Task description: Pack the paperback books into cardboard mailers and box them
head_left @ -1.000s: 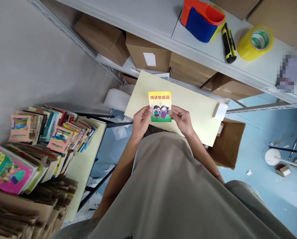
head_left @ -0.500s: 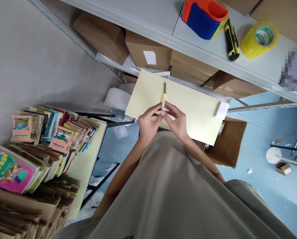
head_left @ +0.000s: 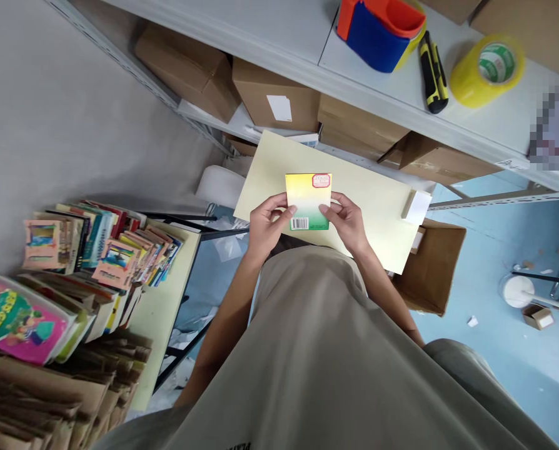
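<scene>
A small book (head_left: 308, 200) faces up toward me, its cover fading from yellow through white to green. A barcode shows at its lower left, and a red-edged label sits at its upper right. My left hand (head_left: 269, 224) pinches the left edge, thumb on the cover and fingers behind. On the opposite edge my right hand (head_left: 347, 220) grips it the same way. Beneath the book lies a pale yellow board (head_left: 373, 206), with a small white block (head_left: 417, 207) on its right end.
Books (head_left: 105, 240) and brown paper bundles (head_left: 40, 400) fill a table at left. A shelf ahead carries a tape dispenser (head_left: 377, 34), a utility knife (head_left: 433, 74) and a tape roll (head_left: 488, 70), with cartons (head_left: 277, 94) below. An open carton (head_left: 429, 269) stands right of the board.
The book was edge-on between my fingertips; now its cover is turned flat toward me. My hands have moved apart to its left and right edges.
</scene>
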The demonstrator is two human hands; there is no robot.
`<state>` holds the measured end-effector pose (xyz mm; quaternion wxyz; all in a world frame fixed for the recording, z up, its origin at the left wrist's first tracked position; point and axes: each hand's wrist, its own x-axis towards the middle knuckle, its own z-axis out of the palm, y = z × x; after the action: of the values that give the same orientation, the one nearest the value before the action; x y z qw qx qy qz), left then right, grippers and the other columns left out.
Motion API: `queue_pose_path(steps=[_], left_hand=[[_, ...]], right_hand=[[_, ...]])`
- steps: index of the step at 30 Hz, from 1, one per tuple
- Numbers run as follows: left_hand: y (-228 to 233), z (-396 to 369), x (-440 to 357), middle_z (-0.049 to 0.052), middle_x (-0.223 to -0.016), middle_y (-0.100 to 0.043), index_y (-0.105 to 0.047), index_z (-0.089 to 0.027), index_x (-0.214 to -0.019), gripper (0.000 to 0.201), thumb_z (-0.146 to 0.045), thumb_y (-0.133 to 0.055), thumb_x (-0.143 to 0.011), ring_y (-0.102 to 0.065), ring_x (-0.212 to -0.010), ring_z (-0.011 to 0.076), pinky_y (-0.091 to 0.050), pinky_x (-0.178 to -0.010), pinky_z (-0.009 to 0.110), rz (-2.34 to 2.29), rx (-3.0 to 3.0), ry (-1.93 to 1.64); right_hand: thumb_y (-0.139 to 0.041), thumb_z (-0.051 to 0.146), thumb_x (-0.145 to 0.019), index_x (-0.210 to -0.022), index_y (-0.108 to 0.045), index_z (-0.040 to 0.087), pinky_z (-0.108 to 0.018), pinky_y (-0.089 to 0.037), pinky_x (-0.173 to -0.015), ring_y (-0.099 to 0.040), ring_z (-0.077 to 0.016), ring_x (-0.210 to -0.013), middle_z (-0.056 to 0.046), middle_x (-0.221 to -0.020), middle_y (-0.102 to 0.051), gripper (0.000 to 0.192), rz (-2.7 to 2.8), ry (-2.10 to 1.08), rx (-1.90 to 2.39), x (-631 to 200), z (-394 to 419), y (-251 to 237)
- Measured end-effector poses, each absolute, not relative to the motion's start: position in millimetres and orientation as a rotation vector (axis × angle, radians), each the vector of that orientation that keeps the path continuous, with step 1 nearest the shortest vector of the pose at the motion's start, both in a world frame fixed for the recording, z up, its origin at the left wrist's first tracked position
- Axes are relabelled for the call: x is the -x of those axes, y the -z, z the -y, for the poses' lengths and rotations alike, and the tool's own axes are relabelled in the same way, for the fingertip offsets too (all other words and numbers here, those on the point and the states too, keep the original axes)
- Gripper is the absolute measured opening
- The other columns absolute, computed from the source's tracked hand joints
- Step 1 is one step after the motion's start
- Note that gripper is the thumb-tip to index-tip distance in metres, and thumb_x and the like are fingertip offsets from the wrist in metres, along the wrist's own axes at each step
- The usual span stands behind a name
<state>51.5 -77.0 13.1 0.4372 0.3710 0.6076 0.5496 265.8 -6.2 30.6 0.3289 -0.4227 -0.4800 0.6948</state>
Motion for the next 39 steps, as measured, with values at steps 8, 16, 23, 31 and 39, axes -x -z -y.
queue_pose_path(steps=[8, 16, 23, 31, 39], left_hand=[[-36.1, 74.5, -53.0, 0.005, -0.127, -0.089, -0.076, -0.028, -0.088, 0.025, -0.042, -0.08, -0.108, -0.076, -0.138, 0.0289, -0.058, -0.126, 0.057, -1.671, -1.386, -1.401], [-27.4, 79.1, -57.5, 0.009, -0.12, -0.089, -0.063, -0.026, -0.095, 0.032, -0.048, -0.083, -0.105, -0.085, -0.118, 0.0273, -0.065, -0.104, 0.045, -1.67, -1.189, -1.41], [-22.1, 86.1, -51.1, 0.01, -0.118, -0.087, -0.081, -0.025, -0.123, 0.041, -0.062, -0.069, -0.11, -0.083, -0.109, 0.0244, -0.065, -0.088, 0.035, -1.684, -1.144, -1.272], [-20.6, 85.3, -53.0, 0.006, -0.087, -0.082, -0.086, -0.022, -0.104, 0.055, -0.077, -0.084, -0.097, -0.079, -0.086, 0.0225, -0.062, -0.077, 0.032, -1.693, -0.995, -1.306], [-17.9, 86.8, -51.1, 0.008, -0.108, -0.077, -0.081, -0.025, -0.105, 0.045, -0.069, -0.07, -0.111, -0.074, -0.105, 0.0248, -0.063, -0.092, 0.038, -1.861, -1.253, -1.293]], right_hand=[[-0.077, 0.051, -0.109, -0.096, -0.076, 0.031, -0.067, -0.035, -0.146, -0.056, -0.0314, -0.169, -0.001, -0.157, -0.079, 0.024, 1.586, -1.473, 0.917, -275.8, -7.1, -34.4], [-0.077, 0.052, -0.11, -0.106, -0.082, 0.032, -0.06, -0.05, -0.137, -0.071, -0.0308, -0.153, -0.004, -0.138, -0.087, 0.02, 1.614, -1.418, 1.0, -285.4, -5.9, -24.4], [-0.083, 0.063, -0.105, -0.13, -0.076, 0.031, -0.047, -0.065, -0.11, -0.085, -0.0246, -0.105, -0.002, -0.104, -0.086, 0.041, 1.534, -1.472, 1.128, -288.4, -3.8, -20.7], [-0.083, 0.081, -0.098, -0.103, -0.077, 0.027, -0.043, -0.068, -0.093, -0.08, -0.0227, -0.081, -0.002, -0.082, -0.083, 0.054, 1.496, -1.63, 1.129, -282.4, -1.4, -28.4], [-0.084, 0.085, -0.093, -0.109, -0.079, 0.026, -0.034, -0.057, -0.068, -0.061, -0.0164, -0.064, 0.004, -0.071, -0.068, 0.061, 1.647, -1.503, 1.287, -280.2, -3.8, -19.4]])
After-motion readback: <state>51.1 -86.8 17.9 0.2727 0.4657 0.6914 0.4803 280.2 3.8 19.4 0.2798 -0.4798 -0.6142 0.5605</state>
